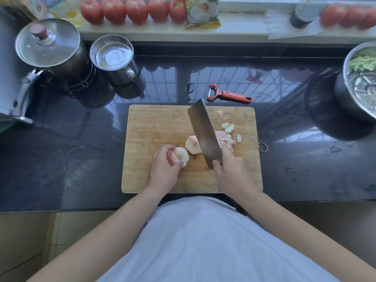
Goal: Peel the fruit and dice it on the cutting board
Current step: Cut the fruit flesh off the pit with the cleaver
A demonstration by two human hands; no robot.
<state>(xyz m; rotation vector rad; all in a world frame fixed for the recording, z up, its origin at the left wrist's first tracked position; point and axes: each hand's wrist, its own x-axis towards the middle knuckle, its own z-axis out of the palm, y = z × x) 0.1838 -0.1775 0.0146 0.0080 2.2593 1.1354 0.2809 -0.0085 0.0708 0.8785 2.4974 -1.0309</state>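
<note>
A wooden cutting board [154, 123] lies on the dark counter in front of me. My left hand [163, 167] grips a peeled, pale pink fruit piece [181, 156] near the board's middle. A second cut piece [192, 144] lies just beyond it, touching the blade. My right hand [231, 169] holds a cleaver [203, 131] by its handle, the wide blade tilted and pointing away from me. Several diced bits [225, 137] are heaped to the right of the blade, with a stray bit [221, 114] farther back.
A red peeler [230, 95] lies behind the board. A lidded pot [50, 49] and a steel cup [114, 58] stand at back left. A steel bowl of greens [362, 78] sits at the right. Tomatoes [134, 10] line the windowsill.
</note>
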